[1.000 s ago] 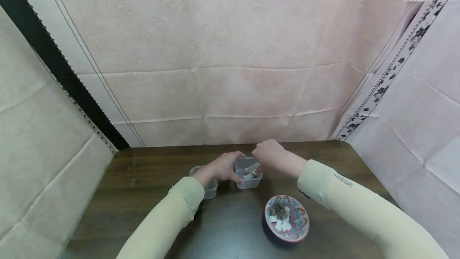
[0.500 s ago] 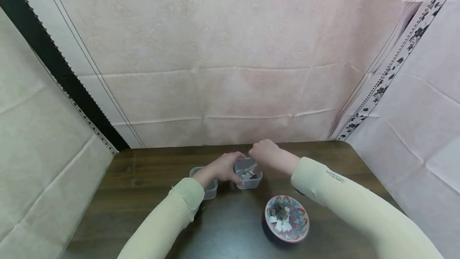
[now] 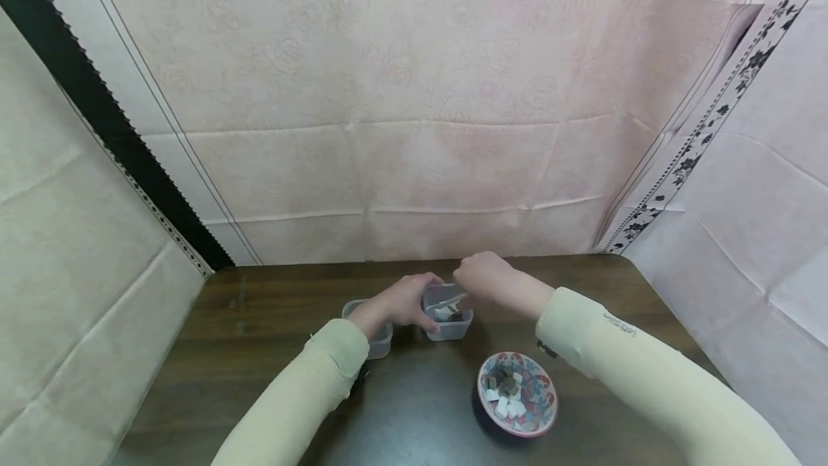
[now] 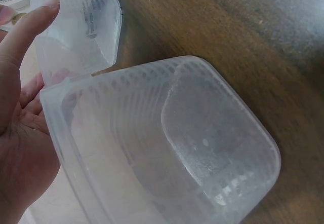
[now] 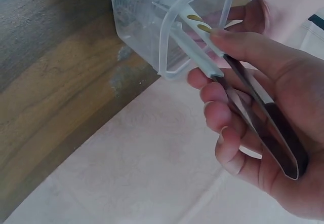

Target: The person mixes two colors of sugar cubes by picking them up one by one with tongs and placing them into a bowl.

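Note:
My left hand [image 3: 409,300] grips the left side of a clear plastic container [image 3: 448,333], thumb at the near side and fingers at the far side. In my right hand [image 3: 486,276] is a pair of tongs [image 5: 195,51] with pale tips and metal arms, held between thumb and fingers. The tips reach into the container's mouth, slightly apart. Small white and dark shapes show inside it in the head view; I cannot tell whether the tongs hold any. A second clear container [image 4: 228,117] stands under my left wrist, with nothing seen inside.
Nearer me on the right stands a patterned bowl [image 3: 547,419] with several small white and dark pieces. The brown wooden table [image 3: 414,423] ends at a pale cloth backdrop [image 3: 414,164]. Cloth also hangs on both sides.
My right hand shifted slightly left, then back right, with the tongs over the container. The tongs' angle changed a little. My left hand and both containers stayed in place.

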Demonstrator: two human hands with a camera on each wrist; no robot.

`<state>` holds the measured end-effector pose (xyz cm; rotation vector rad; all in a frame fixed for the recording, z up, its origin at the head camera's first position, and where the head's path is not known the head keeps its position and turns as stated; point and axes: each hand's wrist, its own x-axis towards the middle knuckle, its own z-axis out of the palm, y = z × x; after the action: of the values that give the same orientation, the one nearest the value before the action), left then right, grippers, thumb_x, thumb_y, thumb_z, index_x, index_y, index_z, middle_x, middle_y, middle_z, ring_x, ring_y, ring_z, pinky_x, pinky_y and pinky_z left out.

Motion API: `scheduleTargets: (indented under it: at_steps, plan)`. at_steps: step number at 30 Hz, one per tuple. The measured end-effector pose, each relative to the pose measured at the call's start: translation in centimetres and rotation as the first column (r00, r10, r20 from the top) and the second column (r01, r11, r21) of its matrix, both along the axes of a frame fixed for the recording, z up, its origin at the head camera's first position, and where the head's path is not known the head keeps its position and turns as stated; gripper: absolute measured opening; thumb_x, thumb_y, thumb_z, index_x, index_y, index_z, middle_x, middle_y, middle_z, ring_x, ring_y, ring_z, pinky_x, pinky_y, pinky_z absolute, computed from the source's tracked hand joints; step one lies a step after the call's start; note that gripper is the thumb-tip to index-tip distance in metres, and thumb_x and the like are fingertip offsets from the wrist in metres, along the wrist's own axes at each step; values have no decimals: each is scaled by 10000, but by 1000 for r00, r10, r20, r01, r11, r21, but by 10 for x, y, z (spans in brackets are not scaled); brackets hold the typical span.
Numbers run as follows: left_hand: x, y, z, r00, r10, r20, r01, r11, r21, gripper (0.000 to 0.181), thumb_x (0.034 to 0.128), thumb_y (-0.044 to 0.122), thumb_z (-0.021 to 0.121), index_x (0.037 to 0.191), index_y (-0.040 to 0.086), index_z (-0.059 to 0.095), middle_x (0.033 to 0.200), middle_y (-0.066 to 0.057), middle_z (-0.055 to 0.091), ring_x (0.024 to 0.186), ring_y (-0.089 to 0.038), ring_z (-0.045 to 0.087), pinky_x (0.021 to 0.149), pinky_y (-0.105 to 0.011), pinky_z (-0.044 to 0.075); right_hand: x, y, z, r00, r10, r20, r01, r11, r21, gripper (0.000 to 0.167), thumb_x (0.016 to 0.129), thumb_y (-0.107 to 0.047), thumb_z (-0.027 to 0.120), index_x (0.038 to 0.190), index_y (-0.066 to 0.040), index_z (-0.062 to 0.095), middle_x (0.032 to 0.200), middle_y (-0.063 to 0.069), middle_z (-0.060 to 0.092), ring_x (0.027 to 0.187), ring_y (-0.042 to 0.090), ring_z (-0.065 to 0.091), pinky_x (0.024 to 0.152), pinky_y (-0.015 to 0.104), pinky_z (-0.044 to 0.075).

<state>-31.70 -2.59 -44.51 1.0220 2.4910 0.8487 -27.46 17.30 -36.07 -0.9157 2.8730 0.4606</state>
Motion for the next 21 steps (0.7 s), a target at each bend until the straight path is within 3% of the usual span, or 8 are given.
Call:
scheduleTargets:
  at_steps: [8, 12, 14, 21]
  plan:
    - [0, 2, -1, 1000, 24, -8, -24, 999, -33, 820, 802, 251, 972, 1483, 78, 551, 1468, -115, 631, 1326, -272, 600, 1141, -457, 490, 12, 17, 6, 993, 60, -100, -70, 992, -104, 214, 894, -313, 875, 800, -165, 752, 692, -43, 655, 599, 144, 574, 583, 343, 541]
    - [-1, 3, -2, 1000, 26, -14, -27, 999, -38, 824, 793, 261, 977, 1476, 71, 556, 1461, -121, 634, 1321, -276, 602, 1133, -458, 495, 20, 29, 8, 980, 108, -167, -130, 982, -133, 223, 883, -310, 874, 781, -174, 730, 703, -48, 648, 581, 132, 529, 550, 344, 492]
    - [-1, 3, -2, 1000, 26, -16, -27, 999, -35, 826, 791, 258, 978, 1475, 64, 557, 1466, -131, 629, 1330, -287, 599, 1137, -463, 491, 24, 35, 9, 968, 137, -211, -166, 978, -126, 235, 874, -319, 877, 783, -169, 722, 711, -45, 648, 578, 137, 524, 545, 353, 482]
    - [0, 3, -1, 1000, 22, -18, -22, 999, -26, 836, 790, 232, 977, 1485, 55, 546, 1489, -147, 613, 1381, -309, 573, 1164, -462, 468, 45, 53, 14, 896, 254, -364, -303, 950, -81, 275, 809, -296, 932, 785, -151, 700, 722, -48, 614, 625, 131, 584, 531, 317, 501]
